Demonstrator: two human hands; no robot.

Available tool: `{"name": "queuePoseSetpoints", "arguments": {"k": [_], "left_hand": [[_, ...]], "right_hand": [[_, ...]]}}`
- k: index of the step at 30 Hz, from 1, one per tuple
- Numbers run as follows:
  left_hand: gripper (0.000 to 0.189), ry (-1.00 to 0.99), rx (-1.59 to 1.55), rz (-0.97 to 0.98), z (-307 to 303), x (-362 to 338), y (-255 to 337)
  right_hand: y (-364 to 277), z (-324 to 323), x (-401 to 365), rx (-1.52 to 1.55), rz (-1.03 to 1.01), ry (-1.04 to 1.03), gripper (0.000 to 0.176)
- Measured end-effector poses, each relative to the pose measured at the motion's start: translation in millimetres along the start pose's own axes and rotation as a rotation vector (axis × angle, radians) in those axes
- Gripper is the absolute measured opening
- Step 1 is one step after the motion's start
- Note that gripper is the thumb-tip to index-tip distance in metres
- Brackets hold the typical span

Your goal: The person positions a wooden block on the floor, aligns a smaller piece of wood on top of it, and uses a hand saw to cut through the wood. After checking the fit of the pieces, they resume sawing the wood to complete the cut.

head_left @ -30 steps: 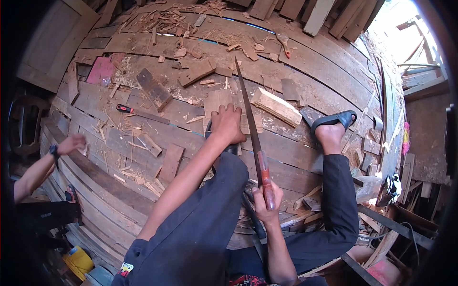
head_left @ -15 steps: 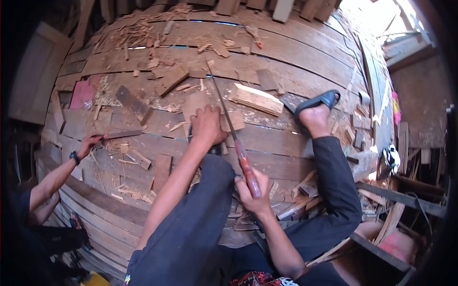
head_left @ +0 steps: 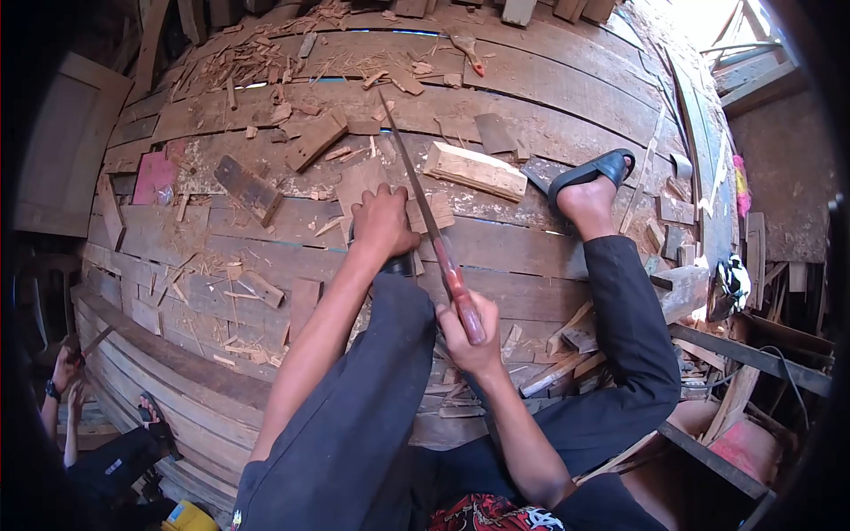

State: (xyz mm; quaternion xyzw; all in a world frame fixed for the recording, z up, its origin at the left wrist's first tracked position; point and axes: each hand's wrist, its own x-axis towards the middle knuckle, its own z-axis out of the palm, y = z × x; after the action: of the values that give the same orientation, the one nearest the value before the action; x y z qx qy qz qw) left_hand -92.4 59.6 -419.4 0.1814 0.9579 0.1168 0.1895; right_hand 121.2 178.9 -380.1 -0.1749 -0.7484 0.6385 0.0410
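The right hand clasps the red-handled blade, its long axis pointing forward, slightly left. Ahead-left, the left hand overlaps a board, grip unclear; ahead-right, floor extends.

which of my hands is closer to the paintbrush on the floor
Left: your left hand is on your side of the paintbrush, to its left; your right hand, gripping the long tool, is farther back.

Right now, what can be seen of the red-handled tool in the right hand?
The tool has a long, dark, metal-looking blade tapering to a point, and a glossy reddish-brown handle whose material I can't confirm. The right hand grips the handle; the blade slants forward and left, past the left hand. Whether it touches the wooden board below is unclear.
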Motion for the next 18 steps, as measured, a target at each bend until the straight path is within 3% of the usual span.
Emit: {"name": "queuePoseSetpoints", "arguments": {"k": [7, 10, 13, 17, 18], "left_hand": [[0.070, 0.047, -0.035, 0.004, 6, -6, -2], [0.069, 0.067, -0.052, 0.006, 8, -6, -2], [0.070, 0.063, -0.052, 0.019, 3, -2, -6], [0.070, 0.055, -0.058, 0.013, -2, 0, -5], [0.070, 0.042, -0.058, 0.008, -1, -4, -5]], "right_hand": [[-7, -25, -66, -0.053, 0.049, -0.058, 0.020], [-1, 0, -15, 0.027, -0.024, 0.005, 0.020], [-5, 18, 17, 0.137, 0.039, 0.055, 0.024], [0, 12, -32, -0.025, -0.095, 0.061, 0.026], [4, 6, -47, -0.036, -0.043, 0.038, 0.026]]}}
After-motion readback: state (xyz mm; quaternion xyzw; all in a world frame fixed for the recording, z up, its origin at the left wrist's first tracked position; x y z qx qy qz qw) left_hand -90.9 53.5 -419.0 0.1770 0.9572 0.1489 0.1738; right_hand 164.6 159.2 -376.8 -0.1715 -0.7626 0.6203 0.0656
